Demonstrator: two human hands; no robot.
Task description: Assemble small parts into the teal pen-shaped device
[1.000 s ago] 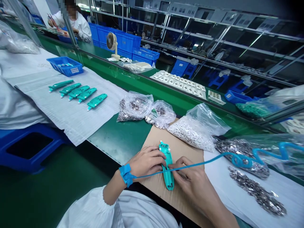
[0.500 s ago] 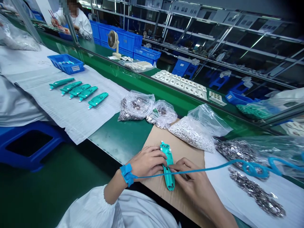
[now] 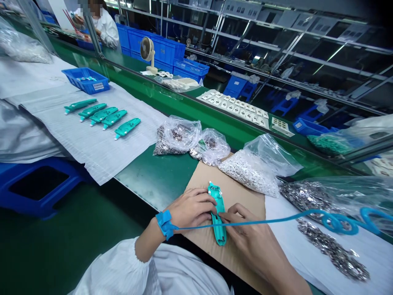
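Note:
A teal plastic housing (image 3: 219, 203), long and narrow with a white tip, lies open side up on a sheet of brown cardboard (image 3: 242, 205). My left hand (image 3: 190, 208) grips it from the left, fingers curled over its edge. From the right, my right hand (image 3: 250, 231) pinches at the middle of the shell; whatever sits between the fingertips is too small or hidden to name. Small white and metal bits show inside the upper end. A blue wrist strap (image 3: 166, 224) circles my left wrist, and its cord runs across the housing and my right hand.
Bags of small metal parts (image 3: 176, 137) and white parts (image 3: 250, 172) line the back edge. Loose metal pieces (image 3: 333, 250) lie at right. Several teal housings (image 3: 127, 128) and a blue tray (image 3: 86, 84) are at left. A co-worker (image 3: 106, 28) sits beyond the rail.
Both hands stay at the same place on the housing, with hardly any movement. The coiled cord at right has shifted a little rightward.

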